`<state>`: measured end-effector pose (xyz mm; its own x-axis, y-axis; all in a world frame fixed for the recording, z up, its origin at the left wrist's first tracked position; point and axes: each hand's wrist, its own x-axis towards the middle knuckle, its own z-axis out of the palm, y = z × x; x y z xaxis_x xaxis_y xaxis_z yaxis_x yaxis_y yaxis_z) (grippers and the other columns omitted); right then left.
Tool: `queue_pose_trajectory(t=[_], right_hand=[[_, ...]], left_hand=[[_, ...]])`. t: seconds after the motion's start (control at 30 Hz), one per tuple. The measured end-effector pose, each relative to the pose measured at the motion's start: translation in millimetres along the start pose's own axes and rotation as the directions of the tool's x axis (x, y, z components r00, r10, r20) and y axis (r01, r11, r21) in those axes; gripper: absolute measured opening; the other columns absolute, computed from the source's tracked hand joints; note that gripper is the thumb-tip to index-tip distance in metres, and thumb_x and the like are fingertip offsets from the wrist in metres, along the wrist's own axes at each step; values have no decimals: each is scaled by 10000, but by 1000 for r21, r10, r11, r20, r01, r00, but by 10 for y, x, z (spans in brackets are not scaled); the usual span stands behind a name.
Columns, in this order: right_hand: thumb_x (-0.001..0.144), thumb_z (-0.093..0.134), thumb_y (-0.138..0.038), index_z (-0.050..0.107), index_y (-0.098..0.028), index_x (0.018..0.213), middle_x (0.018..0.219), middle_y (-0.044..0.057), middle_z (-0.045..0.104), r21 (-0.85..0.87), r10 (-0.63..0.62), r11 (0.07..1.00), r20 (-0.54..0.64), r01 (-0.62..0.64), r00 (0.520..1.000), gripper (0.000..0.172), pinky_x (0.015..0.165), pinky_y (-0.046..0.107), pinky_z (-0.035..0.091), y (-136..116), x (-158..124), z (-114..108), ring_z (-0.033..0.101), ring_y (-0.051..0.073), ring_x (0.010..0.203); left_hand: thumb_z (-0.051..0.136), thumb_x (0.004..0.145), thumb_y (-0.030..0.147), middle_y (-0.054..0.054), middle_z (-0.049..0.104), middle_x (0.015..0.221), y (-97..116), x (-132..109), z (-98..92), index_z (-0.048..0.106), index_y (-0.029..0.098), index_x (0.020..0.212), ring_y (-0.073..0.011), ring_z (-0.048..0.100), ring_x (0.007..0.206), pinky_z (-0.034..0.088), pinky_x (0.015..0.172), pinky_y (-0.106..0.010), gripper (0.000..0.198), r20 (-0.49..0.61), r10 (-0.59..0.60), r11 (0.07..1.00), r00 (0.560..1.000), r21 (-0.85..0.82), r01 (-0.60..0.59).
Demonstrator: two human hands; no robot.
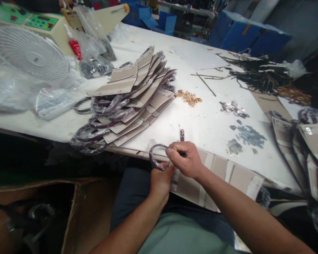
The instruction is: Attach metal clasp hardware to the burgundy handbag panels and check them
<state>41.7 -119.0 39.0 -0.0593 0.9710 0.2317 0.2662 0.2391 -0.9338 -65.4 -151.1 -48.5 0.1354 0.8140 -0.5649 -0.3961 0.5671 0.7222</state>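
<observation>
My left hand (160, 181) is closed around a wrapped purple loop handle (155, 157) at the table's near edge. Just to its right, my right hand (186, 160) is closed on a thin dark tool (182, 135) whose tip pokes up above the fingers. Both hands sit over a flat beige cardboard piece (222, 173) that hangs off the table toward my lap. A fanned stack of similar beige cards with purple handles (132, 98) lies to the left.
A white table (201, 120) carries a small heap of gold bits (188, 97), several silver foil pieces (243, 135), dark strips (257, 76), plastic bags (29, 95), a fan grille (26, 53) and a machine (42, 23). More cards (304, 148) lie right; an open carton (76, 211) sits lower left.
</observation>
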Motion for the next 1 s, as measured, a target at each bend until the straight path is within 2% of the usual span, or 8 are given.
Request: queue_pose_trajectory(t=[0.13, 0.27, 0.4, 0.57, 0.67, 0.77, 0.9, 1.0], right_hand=[[1001, 592, -441, 451, -225, 534, 522, -11, 479, 67, 29, 998, -117, -21, 993, 534, 502, 295, 336, -4, -122, -149, 424, 133, 493], [1007, 618, -438, 480, -240, 558, 517, -7, 487, 225, -39, 967, -336, 121, 941, 509, 492, 315, 384, 9, -235, -159, 462, 153, 470], [1006, 612, -436, 480, -242, 568, 519, -6, 492, 210, -28, 971, -364, 111, 931, 497, 496, 317, 369, 145, -337, -70, 456, 155, 478], [994, 600, -510, 493, -235, 549, 509, 0, 518, -10, 155, 986, -317, -167, 936, 534, 523, 321, 380, 60, -426, -429, 471, 158, 491], [934, 678, -493, 634, -222, 672, 583, 1, 609, -252, 328, 882, -277, -398, 903, 379, 570, 318, 412, 54, -442, -670, 555, 180, 562], [877, 734, -340, 770, -247, 935, 905, 19, 762, -509, 352, 767, -176, -391, 919, 116, 766, 335, 482, 256, -439, -707, 679, 228, 829], [917, 697, -287, 783, -266, 991, 1052, 23, 769, -650, 315, 663, -209, -372, 926, 116, 840, 346, 480, 494, -437, -592, 691, 252, 969], [941, 672, -304, 786, -269, 994, 1060, 31, 763, -684, 294, 633, -222, -364, 929, 131, 803, 339, 471, 488, -441, -564, 691, 257, 972]], left_hand=[[922, 570, 365, -58, 709, 647, 29, -14, 2, 720, 119, 716, -171, 630, 565, 481, 555, -262, 350, -2, -49, 999, 999, 13, 49], [905, 565, 353, -55, 706, 641, 31, -6, 9, 726, 115, 719, -159, 613, 551, 468, 540, -256, 336, -13, -36, 999, 999, 31, 37], [908, 567, 344, -47, 708, 647, 25, 6, 10, 723, 125, 722, -157, 621, 559, 472, 549, -254, 326, -26, -46, 998, 999, 44, 47], [932, 522, 375, -77, 742, 689, 38, -8, -2, 726, 124, 752, -193, 667, 592, 511, 588, -284, 398, -6, -67, 997, 998, 38, 68], [936, 506, 374, -81, 743, 678, 45, -24, -14, 720, 121, 769, -204, 674, 585, 526, 593, -298, 423, 4, -74, 997, 997, 36, 73], [939, 512, 367, -83, 748, 693, 58, -42, -28, 724, 113, 806, -216, 689, 597, 541, 609, -310, 444, 21, -94, 995, 995, 30, 93], [932, 552, 383, -108, 764, 784, 95, -86, -97, 732, 98, 900, -262, 732, 719, 569, 684, -334, 492, 105, -117, 992, 988, 60, 111], [875, 678, 414, -136, 763, 1039, 175, -169, -223, 690, 125, 1107, -300, 737, 957, 584, 843, -380, 549, 47, 65, 979, 997, 192, -73]])
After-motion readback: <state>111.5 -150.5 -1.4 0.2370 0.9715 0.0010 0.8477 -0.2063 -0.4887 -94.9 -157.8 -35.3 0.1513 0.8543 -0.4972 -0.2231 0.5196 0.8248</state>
